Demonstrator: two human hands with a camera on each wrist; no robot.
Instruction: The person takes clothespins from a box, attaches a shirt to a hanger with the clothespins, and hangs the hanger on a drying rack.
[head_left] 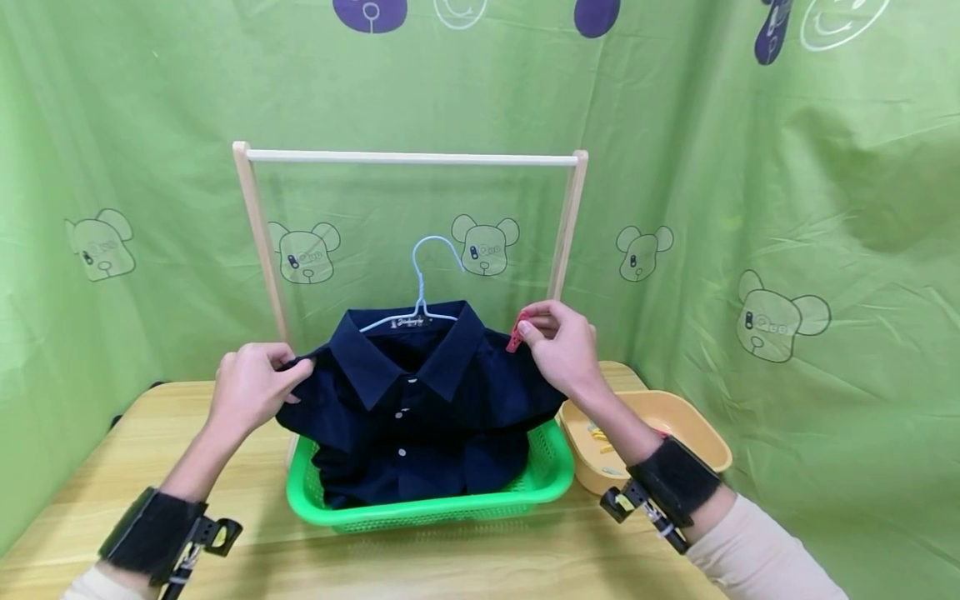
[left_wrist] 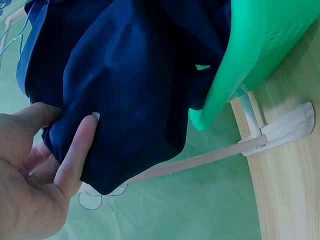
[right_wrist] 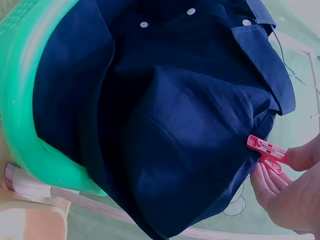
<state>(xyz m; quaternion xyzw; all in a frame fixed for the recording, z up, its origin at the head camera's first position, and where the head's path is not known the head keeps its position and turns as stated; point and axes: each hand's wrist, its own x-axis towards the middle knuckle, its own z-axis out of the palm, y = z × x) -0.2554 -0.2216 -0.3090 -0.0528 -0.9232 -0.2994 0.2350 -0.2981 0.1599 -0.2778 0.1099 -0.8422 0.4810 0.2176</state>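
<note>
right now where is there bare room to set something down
Bare table lies in front of the green basket and left of the left arm. The dark shirt crowds the basket; the tan basin, partly beneath the right arm, crowds the basket's right side.

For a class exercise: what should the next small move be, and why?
I'd probably have the right hand release the red clothespin: its nose overlaps the navy shirt at one shoulder, though the bite is unclear, and the left hand holds the other side.
</note>
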